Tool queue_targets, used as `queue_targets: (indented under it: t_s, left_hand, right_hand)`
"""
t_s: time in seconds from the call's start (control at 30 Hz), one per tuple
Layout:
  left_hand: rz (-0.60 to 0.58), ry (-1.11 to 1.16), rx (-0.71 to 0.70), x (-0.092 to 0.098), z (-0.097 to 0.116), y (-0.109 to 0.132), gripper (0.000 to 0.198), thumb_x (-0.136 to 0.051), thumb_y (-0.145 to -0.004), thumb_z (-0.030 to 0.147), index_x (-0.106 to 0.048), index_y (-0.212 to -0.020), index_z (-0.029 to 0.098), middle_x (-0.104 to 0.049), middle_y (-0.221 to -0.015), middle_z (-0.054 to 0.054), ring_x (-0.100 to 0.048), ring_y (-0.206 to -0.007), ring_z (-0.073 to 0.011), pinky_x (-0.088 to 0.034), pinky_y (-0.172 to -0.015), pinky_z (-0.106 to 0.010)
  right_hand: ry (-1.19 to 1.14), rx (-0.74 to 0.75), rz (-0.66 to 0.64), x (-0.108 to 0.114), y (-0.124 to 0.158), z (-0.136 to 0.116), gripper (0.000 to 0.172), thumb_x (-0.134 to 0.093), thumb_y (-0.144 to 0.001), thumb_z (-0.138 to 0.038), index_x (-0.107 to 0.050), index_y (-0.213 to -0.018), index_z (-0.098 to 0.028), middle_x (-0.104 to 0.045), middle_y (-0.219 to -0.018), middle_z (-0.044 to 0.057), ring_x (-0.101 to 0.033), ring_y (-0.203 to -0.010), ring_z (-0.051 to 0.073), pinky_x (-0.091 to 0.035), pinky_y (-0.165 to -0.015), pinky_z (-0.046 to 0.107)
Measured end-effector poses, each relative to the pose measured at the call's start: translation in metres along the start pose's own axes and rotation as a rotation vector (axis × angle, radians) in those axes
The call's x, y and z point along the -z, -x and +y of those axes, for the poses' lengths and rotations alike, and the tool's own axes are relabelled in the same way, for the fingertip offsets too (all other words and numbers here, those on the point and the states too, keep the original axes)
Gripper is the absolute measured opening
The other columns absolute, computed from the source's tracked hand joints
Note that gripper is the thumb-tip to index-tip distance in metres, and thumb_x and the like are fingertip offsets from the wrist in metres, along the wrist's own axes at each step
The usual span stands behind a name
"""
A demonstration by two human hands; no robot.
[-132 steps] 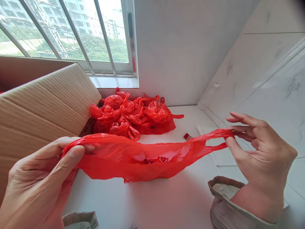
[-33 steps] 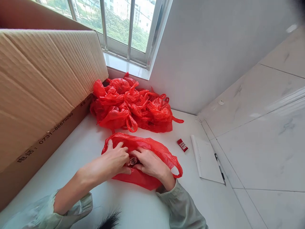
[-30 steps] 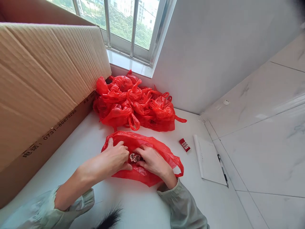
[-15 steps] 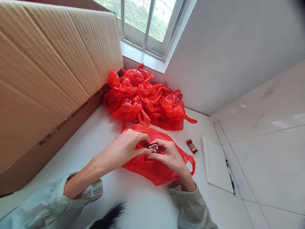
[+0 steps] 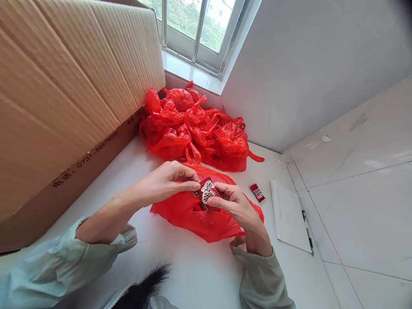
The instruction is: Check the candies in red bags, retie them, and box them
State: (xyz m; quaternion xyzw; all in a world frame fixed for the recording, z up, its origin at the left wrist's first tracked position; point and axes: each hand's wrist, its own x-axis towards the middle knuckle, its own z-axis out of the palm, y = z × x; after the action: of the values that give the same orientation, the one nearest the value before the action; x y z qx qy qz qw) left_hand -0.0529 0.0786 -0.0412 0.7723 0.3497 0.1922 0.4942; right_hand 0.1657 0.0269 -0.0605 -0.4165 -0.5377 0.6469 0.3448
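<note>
A loose red plastic bag (image 5: 206, 219) lies on the white surface in front of me. Above it, my left hand (image 5: 167, 180) and my right hand (image 5: 233, 204) both pinch a small dark red packet (image 5: 206, 194) with a white label. The packet is lifted just clear of the bag's opening. Both hands' fingers are closed on it, left from the left side, right from below and right.
A heap of knotted red plastic bags (image 5: 196, 126) sits by the window wall. A large cardboard box (image 5: 64, 98) stands at the left. Another small red packet (image 5: 257, 192) lies beside a white notebook (image 5: 288, 216) with a pen (image 5: 307, 231). Tiled wall rises at the right.
The bag, earlier stretched between my hands in the air, now lies on the surface. My hands have drawn the small packet up out of it over the last second.
</note>
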Motion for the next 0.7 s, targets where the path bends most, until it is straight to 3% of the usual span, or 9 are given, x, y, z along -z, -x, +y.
queue_targets:
  t_s: [0.17, 0.27, 0.37, 0.53, 0.7]
  left_hand:
    - [0.079, -0.095, -0.013, -0.005, 0.009, 0.003, 0.031, -0.054, -0.093, 0.043, -0.071, -0.083, 0.019, -0.069, -0.075, 0.004, -0.058, -0.069, -0.0123, -0.040, -0.061, -0.021]
    - [0.059, -0.019, -0.052, -0.008, 0.015, 0.005, 0.020, -0.062, -0.090, 0.040, -0.071, -0.089, 0.022, -0.073, -0.085, 0.005, -0.064, -0.078, -0.0124, -0.044, -0.068, -0.019]
    - [0.042, -0.025, -0.093, -0.010, 0.016, 0.005, 0.012, -0.066, -0.087, 0.031, -0.072, -0.083, 0.022, -0.074, -0.079, 0.006, -0.064, -0.072, -0.0114, -0.044, -0.065, -0.019]
    - [0.107, -0.055, -0.171, -0.010, 0.017, 0.008, 0.010, -0.067, -0.085, 0.022, -0.075, -0.077, 0.022, -0.074, -0.074, 0.005, -0.064, -0.067, -0.0120, -0.045, -0.063, -0.021]
    - [0.083, -0.103, -0.203, -0.005, 0.020, 0.010, 0.013, -0.067, -0.086, 0.024, -0.075, -0.076, 0.022, -0.074, -0.070, 0.005, -0.061, -0.062, -0.0116, -0.043, -0.061, -0.022]
  right_hand:
    - [0.129, -0.010, 0.022, 0.003, 0.003, 0.001, 0.017, -0.072, -0.081, -0.031, -0.072, -0.092, -0.019, -0.064, -0.082, 0.000, -0.059, -0.074, 0.014, -0.049, -0.071, 0.027]
    - [0.329, 0.039, 0.067, 0.002, 0.006, 0.000, 0.015, -0.073, -0.079, -0.028, -0.076, -0.093, -0.022, -0.062, -0.079, 0.000, -0.055, -0.071, 0.013, -0.047, -0.068, 0.025]
    - [0.470, 0.100, 0.117, 0.001, 0.009, -0.002, 0.017, -0.076, -0.078, -0.028, -0.079, -0.094, -0.025, -0.062, -0.081, 0.000, -0.057, -0.073, 0.013, -0.048, -0.068, 0.026]
    - [0.482, 0.257, 0.155, 0.004, 0.013, -0.003, 0.023, -0.076, -0.080, -0.032, -0.078, -0.103, -0.033, -0.060, -0.083, 0.001, -0.059, -0.078, 0.014, -0.052, -0.071, 0.027]
    - [0.538, 0.350, 0.122, 0.005, 0.015, -0.003, 0.025, -0.073, -0.083, -0.030, -0.075, -0.108, -0.037, -0.061, -0.085, 0.000, -0.059, -0.081, 0.014, -0.052, -0.071, 0.028]
